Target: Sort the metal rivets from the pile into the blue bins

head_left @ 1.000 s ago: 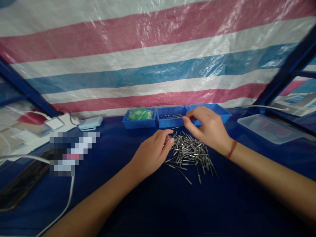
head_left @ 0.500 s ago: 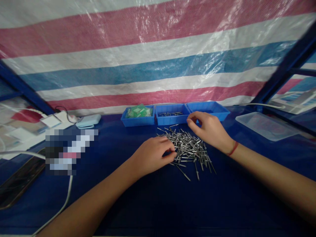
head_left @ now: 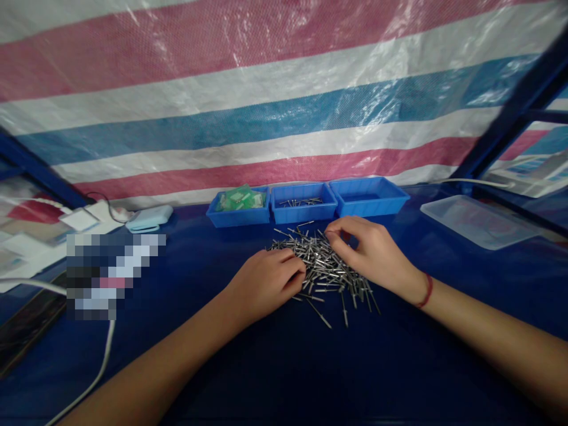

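Observation:
A loose heap of silver pop rivets (head_left: 326, 263) lies on the blue tabletop. At the heap's left edge rests my left hand (head_left: 270, 277), its fingers curled and thumb close to the fingertips; whatever they hold is hidden. My right hand (head_left: 370, 248), with a red string round the wrist, is over the upper right of the heap. Its thumb and forefinger are pinched together, and I cannot make out what is between them. Behind the heap, the middle blue tray (head_left: 304, 213) has several rivets in it.
The left blue tray (head_left: 239, 218) has green-and-clear packets (head_left: 242, 198) in it. A right blue tray (head_left: 370, 207) stands beside the middle one. A translucent lid (head_left: 479, 222) lies at right. Leftward are a phone (head_left: 33, 322), a white cable (head_left: 106, 349) and a light blue case (head_left: 149, 218).
My right hand has come down and nearer, from in front of the trays to the heap's upper right. My left hand stays at the heap's left edge. The view has shifted slightly.

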The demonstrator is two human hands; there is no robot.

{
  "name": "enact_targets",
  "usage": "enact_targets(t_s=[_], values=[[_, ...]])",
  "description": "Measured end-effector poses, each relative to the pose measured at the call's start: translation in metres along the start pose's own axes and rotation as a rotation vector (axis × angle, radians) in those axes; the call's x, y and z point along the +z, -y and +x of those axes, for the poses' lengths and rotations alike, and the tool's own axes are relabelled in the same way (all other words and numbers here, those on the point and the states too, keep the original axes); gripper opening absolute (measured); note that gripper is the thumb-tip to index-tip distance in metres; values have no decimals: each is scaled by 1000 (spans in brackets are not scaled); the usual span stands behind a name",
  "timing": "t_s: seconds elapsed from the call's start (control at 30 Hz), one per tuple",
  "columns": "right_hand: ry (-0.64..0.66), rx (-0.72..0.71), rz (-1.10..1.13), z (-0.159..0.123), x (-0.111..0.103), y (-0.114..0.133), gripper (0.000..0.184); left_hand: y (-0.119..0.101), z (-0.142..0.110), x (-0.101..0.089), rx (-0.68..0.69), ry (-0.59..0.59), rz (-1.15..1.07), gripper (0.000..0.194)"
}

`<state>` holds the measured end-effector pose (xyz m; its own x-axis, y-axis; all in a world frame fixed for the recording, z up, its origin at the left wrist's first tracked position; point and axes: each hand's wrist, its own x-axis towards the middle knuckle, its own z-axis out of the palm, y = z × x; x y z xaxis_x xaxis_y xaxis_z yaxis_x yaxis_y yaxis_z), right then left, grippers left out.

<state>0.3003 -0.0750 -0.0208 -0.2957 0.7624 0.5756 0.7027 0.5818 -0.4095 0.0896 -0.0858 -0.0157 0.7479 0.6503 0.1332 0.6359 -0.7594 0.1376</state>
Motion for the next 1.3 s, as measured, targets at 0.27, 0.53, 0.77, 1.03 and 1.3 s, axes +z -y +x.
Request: enact_targets(t_s=[0.27,0.53,0.77,1.03,1.3], values=[[70,-32,63,-5,1,12,14,-3,0,0,-56,22,-131,17],[68,-52,82,-6,2,15,14,-9,-3,-6,-185,57,-114,16],[57,-70,89,-5,3,16,14,-10,-3,-6,-224,34,-128,18],[66,-100,95,-6,2,18,15,-12,-2,-4,-278,33,-116,22],[77,-129,95,-5,2,19,13,-11,-2,-1,-323,33,-171,20]])
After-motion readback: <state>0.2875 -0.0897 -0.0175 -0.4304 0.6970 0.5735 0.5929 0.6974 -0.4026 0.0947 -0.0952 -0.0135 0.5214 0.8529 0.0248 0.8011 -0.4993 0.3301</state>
